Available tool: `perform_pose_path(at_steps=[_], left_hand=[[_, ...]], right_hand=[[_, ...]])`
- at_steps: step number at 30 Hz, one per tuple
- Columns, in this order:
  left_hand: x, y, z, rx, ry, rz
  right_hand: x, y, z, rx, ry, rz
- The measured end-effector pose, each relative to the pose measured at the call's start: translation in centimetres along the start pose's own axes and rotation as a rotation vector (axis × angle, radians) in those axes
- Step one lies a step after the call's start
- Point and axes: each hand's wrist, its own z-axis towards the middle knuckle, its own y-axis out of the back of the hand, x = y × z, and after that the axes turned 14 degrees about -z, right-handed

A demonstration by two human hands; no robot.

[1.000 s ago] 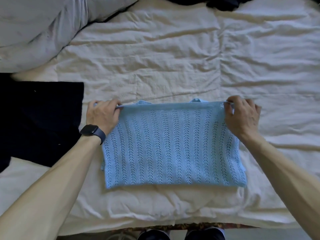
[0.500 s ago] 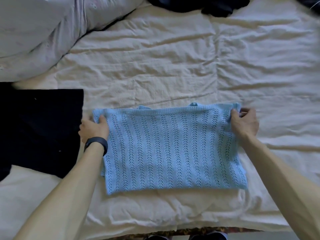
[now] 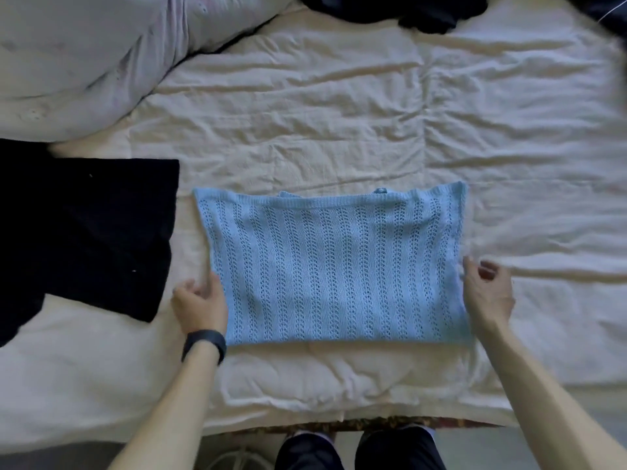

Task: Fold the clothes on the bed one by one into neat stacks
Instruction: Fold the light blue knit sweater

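cream, wrinkled bed sheet [image 3: 339,113] fills the frame. light blue knit top [image 3: 336,269] lies folded flat at centre frame. left hand [image 3: 200,301] is at its lower left edge, thumb on the cloth; whether the grip pinches it cannot be told. right hand [image 3: 488,293] is at the lower right edge, grip loosely curled, holding nothing. black garment [image 3: 84,232] lies at left, apart from the top.

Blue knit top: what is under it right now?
The cream sheet shows all round the blue knit top. At its far edge small blue bits poke out, likely folded-under layers; anything else beneath is covered.
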Motion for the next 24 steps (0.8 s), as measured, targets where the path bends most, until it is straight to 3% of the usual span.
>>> perform_pose_path(at_steps=[3,5,8,11,15,19,21,24], left_hand=[[5.3,2.4,-4.8,-0.082,0.365,0.041],[7.2,2.8,-6.9,0.007,0.564,-0.105],[7.3,2.0,-7.9,0.142,0.573,-0.44],[6.5,1.0,-6.3,-0.028,0.667,-0.727],[5.4,3.4,-5.3,-0.131,0.707,-0.957],[6.3,5.7,-7.2,-0.225,0.713,-0.943],[7.6,6.1,-7.8,-0.189,0.786,-0.846],[9.2,5.8,-7.7,-0.126,0.812,-0.6]], right_hand=[[-6.0,0.0,-4.3,0.05,-0.223,0.054],[-7.7,-0.4,-6.4,0.149,-0.361,0.215],[-6.8,-1.6,-7.8,0.324,-0.473,0.507],[-6.2,-2.7,-7.9,0.19,-0.488,0.71],[-6.7,-1.1,-8.7,-0.022,-0.467,0.745],[-8.8,0.0,-9.0,-0.056,-0.449,0.655],[-9.6,-0.1,-9.2,0.006,-0.467,0.572],[-10.6,-0.2,-8.6,0.018,-0.419,0.17]])
